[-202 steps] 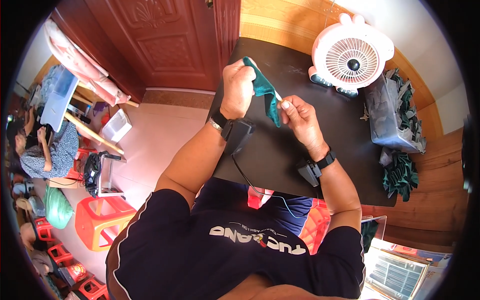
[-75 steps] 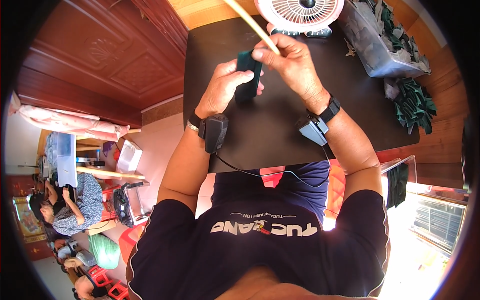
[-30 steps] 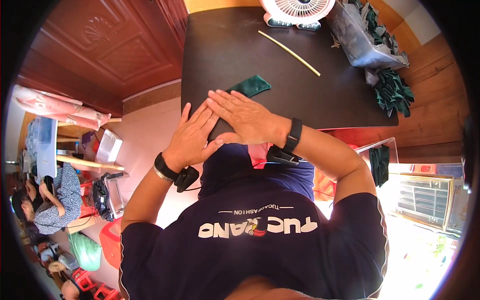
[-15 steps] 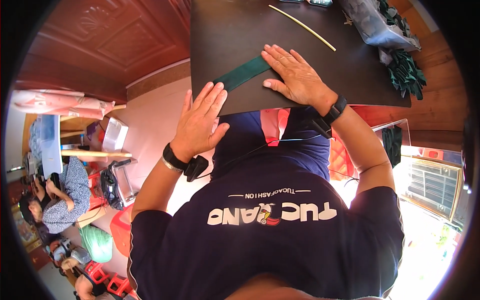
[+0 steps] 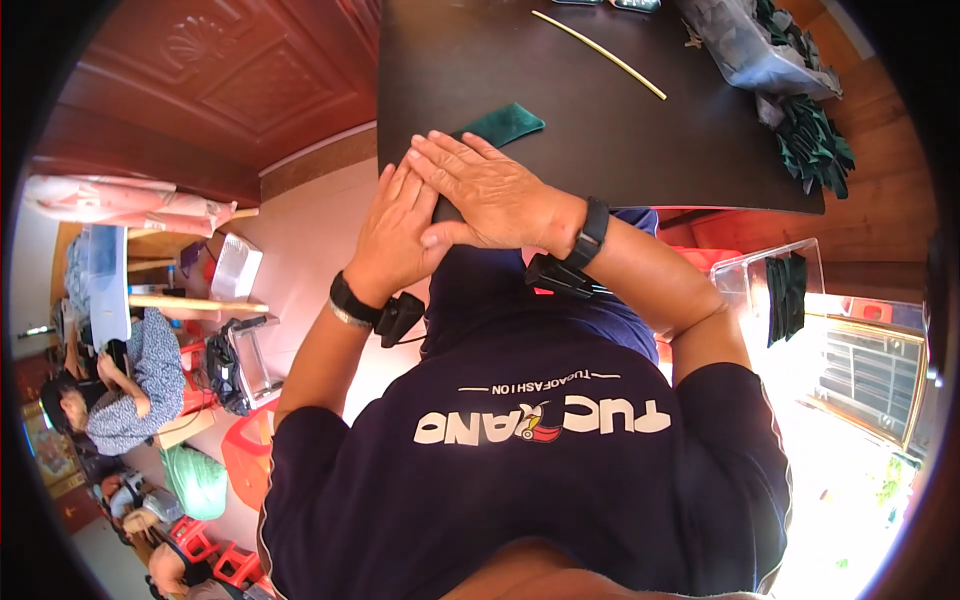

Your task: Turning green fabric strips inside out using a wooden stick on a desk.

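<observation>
On the dark table lies a dark green fabric strip (image 5: 508, 124), its far right end showing and its near left end covered by my hands. My left hand (image 5: 395, 232) rests at the table's left front edge with the fingers stretched out. Over its fingers lies my right hand (image 5: 490, 195), flat, fingertips by the left end of the strip and thumb reaching toward my left hand. Neither hand is closed round anything that shows.
A thin pale yellow stick (image 5: 600, 55) lies farther back on the black tabletop (image 5: 690, 150). At the right stand a clear plastic bin (image 5: 745, 60) and a heap of dark green fabric pieces (image 5: 812, 145). Other people (image 5: 140, 395) sit at the far left.
My right hand has slid left from the strip's right end onto my left hand's fingers. The strip's right end now lies uncovered, and my left hand has stayed nearly in place.
</observation>
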Motion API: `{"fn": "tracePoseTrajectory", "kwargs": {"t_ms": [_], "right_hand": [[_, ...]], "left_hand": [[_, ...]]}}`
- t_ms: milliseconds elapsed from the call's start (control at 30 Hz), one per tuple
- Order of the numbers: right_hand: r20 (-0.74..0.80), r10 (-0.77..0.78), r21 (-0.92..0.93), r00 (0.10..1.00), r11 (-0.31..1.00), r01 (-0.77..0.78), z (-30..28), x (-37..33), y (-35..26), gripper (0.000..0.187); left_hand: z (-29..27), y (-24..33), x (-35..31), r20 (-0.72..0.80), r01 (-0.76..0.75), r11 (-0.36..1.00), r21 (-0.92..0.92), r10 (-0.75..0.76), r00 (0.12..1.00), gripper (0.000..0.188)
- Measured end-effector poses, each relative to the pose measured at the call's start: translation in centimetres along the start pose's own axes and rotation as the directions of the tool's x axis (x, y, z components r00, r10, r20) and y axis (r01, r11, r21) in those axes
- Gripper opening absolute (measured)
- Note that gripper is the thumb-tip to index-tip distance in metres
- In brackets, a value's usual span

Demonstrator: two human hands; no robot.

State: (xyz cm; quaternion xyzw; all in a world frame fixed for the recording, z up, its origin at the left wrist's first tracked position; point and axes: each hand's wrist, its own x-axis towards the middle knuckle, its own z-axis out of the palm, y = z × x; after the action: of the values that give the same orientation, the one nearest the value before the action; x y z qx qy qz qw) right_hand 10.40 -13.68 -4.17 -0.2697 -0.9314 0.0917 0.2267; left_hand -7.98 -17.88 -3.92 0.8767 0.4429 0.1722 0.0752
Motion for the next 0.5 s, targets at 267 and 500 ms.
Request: {"fn": "tracePoseTrajectory", "kwargs": {"t_ms": [267,500], "right_hand": [[0.050,0.268,-0.297,0.962,0.923,-0.242,-4.1,-4.7,2.8,0.078],[0.015,0.277,-0.185,0.961,0.945,-0.269,-5.0,-7.9,-0.4,0.066]], "left_hand": [[-0.8,1.2,-1.5,0.018,0.062,0.991,0.121,-0.065,0.998,0.064],[0.0,-0.3,-3.8,-0.203,-0.081,0.997,0.015,0.083,0.976,0.046]]}}
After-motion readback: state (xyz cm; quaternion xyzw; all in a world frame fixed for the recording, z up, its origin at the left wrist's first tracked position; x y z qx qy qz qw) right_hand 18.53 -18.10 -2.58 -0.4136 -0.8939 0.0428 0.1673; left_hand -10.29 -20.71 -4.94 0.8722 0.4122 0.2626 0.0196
